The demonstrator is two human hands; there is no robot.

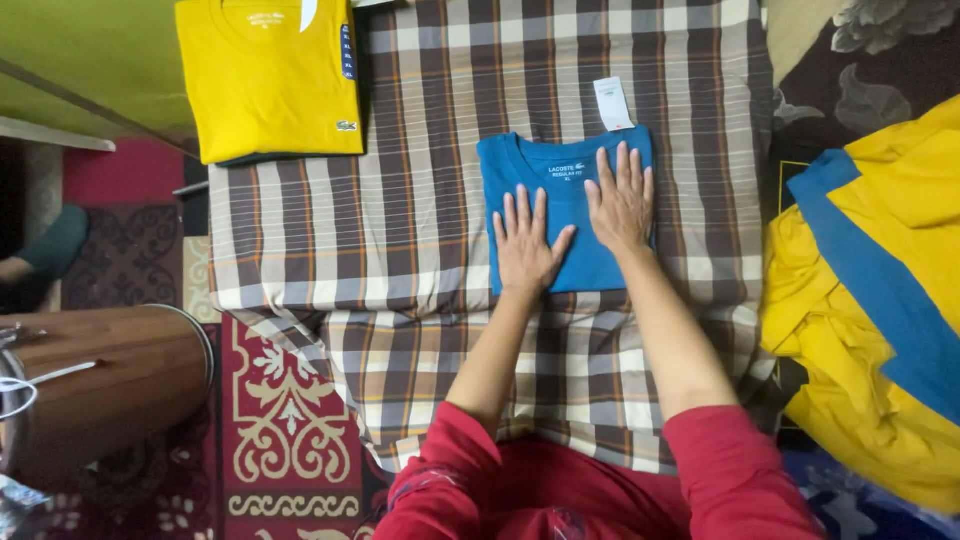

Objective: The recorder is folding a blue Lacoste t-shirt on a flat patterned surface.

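A folded blue t-shirt lies on a brown and white checked cloth, with a white paper tag at its collar. My left hand rests flat on the shirt's lower left part, fingers spread. My right hand presses flat on the shirt's right side, fingers pointing away from me. Neither hand grips anything. Both of my arms wear red sleeves.
A folded yellow t-shirt lies at the far left of the checked cloth. A heap of yellow and blue garments sits to the right. A wooden drum stands on the red patterned carpet at the left.
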